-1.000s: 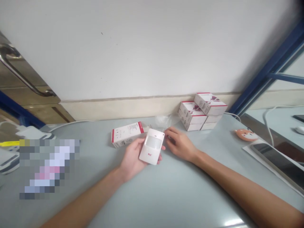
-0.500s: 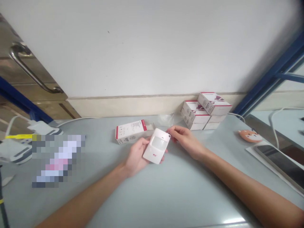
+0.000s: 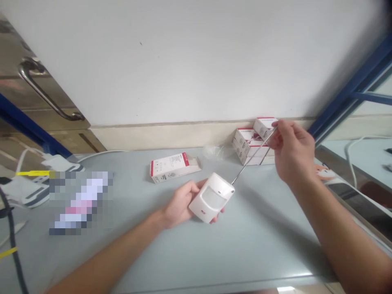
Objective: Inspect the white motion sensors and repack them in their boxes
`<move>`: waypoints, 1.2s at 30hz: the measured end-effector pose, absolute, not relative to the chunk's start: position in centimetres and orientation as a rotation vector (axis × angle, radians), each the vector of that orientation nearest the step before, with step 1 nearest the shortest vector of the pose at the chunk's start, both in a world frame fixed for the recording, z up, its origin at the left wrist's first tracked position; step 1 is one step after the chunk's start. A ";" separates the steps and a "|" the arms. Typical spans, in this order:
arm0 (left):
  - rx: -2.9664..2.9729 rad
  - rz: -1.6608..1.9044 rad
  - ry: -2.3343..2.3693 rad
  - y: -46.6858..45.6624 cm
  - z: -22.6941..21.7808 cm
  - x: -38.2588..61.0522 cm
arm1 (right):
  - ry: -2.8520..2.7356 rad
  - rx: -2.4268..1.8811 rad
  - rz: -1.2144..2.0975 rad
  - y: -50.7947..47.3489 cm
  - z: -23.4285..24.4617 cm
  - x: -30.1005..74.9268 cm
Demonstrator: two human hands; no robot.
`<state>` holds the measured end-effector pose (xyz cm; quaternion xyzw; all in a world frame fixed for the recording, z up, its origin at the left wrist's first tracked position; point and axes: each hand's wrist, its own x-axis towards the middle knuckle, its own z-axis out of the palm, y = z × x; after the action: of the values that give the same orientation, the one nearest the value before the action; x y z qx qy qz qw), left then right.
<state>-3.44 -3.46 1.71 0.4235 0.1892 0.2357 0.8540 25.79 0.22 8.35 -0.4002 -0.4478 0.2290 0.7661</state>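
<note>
A white motion sensor [image 3: 213,197] with a curved lens window lies tilted in my left hand [image 3: 183,204], whose fingers wrap round its side and underside. From its upper right corner a thin metal telescopic antenna [image 3: 251,156] stretches up and to the right. My right hand [image 3: 294,151] pinches the antenna's far end between thumb and fingertips. Just behind the sensor, an opened white and red box [image 3: 171,167] rests on its side, its flap facing right.
Stacked white and red boxes [image 3: 245,143] stand against the wall, partly behind my right hand. Beside them lies clear plastic wrap [image 3: 216,152]. At left are white plugs on a power strip [image 3: 33,192], a black cable [image 3: 14,245] and a blurred-out object [image 3: 82,204]. A phone [image 3: 346,194] lies right.
My right hand has moved up and right from the sensor's corner, drawing the antenna out long. The sensor in my left hand has shifted slightly right and down.
</note>
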 end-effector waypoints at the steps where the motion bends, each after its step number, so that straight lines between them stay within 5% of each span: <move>1: 0.894 0.469 0.382 -3.3 1.7 -3.5 | -0.935 -0.840 0.507 0.4 8.6 26.5; 17: 0.809 0.302 0.361 -1.9 0.4 -4.4 | -0.754 -0.643 0.924 1.1 8.6 29.6; 36: 0.839 0.275 0.278 -2.3 0.7 -4.6 | -0.706 -0.747 0.725 1.4 7.8 27.7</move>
<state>-4.57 -2.27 0.67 0.4048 0.1342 0.1326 0.8947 27.74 1.40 7.76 -0.3494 -0.3304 0.3389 0.8087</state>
